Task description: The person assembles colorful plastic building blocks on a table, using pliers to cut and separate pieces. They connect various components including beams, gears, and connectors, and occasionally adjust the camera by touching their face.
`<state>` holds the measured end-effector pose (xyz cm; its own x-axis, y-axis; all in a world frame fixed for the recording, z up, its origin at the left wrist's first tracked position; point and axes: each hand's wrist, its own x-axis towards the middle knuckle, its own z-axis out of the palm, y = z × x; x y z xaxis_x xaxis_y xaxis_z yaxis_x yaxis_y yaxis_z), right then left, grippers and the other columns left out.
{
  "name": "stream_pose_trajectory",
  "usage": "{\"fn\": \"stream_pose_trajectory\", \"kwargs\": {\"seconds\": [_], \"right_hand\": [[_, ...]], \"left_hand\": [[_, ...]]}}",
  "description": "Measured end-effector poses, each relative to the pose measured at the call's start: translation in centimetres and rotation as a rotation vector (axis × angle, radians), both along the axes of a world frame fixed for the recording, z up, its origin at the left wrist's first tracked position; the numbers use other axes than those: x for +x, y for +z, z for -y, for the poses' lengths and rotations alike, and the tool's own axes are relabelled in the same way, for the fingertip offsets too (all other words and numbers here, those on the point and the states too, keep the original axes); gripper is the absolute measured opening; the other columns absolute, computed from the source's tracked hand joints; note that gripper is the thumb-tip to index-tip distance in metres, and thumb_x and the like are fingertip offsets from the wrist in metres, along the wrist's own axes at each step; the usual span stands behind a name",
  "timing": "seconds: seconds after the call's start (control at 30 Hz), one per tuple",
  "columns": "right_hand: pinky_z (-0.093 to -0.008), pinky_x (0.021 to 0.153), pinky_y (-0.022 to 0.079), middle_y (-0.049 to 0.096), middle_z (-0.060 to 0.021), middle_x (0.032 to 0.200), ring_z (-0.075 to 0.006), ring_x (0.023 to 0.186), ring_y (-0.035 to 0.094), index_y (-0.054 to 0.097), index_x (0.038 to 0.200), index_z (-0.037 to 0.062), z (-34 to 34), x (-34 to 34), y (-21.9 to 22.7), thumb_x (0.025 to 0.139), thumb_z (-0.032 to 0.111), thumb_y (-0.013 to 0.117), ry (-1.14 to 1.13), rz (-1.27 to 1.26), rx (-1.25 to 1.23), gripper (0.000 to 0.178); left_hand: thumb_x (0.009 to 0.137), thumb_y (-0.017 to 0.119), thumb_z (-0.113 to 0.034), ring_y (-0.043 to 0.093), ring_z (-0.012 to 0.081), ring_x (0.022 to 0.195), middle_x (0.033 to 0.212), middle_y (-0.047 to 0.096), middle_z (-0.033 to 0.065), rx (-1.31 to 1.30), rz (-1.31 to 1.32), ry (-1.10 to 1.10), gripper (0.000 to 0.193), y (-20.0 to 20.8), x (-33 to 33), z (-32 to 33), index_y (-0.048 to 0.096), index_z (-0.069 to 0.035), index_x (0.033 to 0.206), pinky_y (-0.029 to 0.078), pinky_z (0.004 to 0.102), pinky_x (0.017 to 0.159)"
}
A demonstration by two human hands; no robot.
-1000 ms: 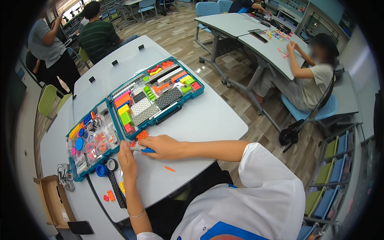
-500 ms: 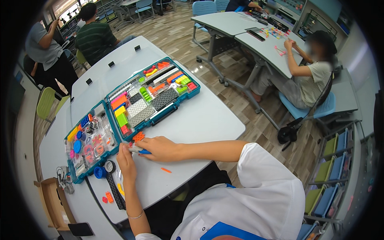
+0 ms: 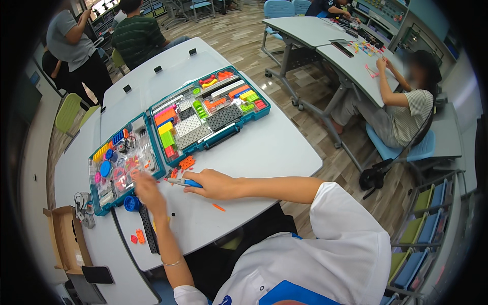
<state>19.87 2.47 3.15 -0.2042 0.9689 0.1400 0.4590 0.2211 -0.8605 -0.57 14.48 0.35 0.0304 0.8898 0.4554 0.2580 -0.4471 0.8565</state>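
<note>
My right hand is closed round a slim hand tool with a grey front and blue handle; its exact kind is unclear. The tool's tip lies beside small red and orange pieces and an orange perforated plate, near the parts case. Smeared by motion, my left hand is apart from the tool, over the table by the case's left half. Its fingers cannot be made out. Below it lie a dark perforated beam and a blue wheel. An orange strip lies nearer me.
Orange parts lie left of the beam, and a small black piece to its right. A cardboard box and a phone-like dark slab are at the lower left. Another person sits at a table to the right.
My left hand has left the tool and moved left and slightly down. My right hand still holds the tool, now more exposed. The whole view has shifted a little.
</note>
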Motion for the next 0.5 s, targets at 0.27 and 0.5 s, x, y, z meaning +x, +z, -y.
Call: {"fn": "stream_pose_trajectory", "kwargs": {"seconds": [0.27, 0.5], "right_hand": [[-0.0539, 0.070, 0.051, 0.068, -0.0236, 0.085, -0.0455, 0.079, 0.066, 0.053, 0.122, 0.0095, -0.3, 1.1, 0.0, 0.097, 0.035, 0.061, -0.119, 0.264, 0.105, 0.037], [-0.0496, 0.069, 0.053, 0.069, -0.0185, 0.093, -0.0396, 0.082, 0.067, 0.060, 0.125, 0.0131, -0.7, 2.4, 0.2, 0.094, 0.032, 0.065, -0.183, 0.474, 0.235, 0.037]], "left_hand": [[0.109, 0.044, -0.024, 0.033, 0.0028, 0.056, 0.067, 0.038, -0.0047, -0.152, 0.268, -0.239, 0.034, 5.6, 3.3, 7.7, 0.045, -0.010, 0.078, 0.025, 0.0227, 0.049], [0.096, 0.062, -0.017, 0.050, 0.0204, 0.057, 0.074, 0.057, 0.0083, 0.345, 0.074, -0.762, 0.020, 15.9, 5.1, 19.7, 0.061, -0.004, 0.082, 0.040, 0.0307, 0.050]]}}
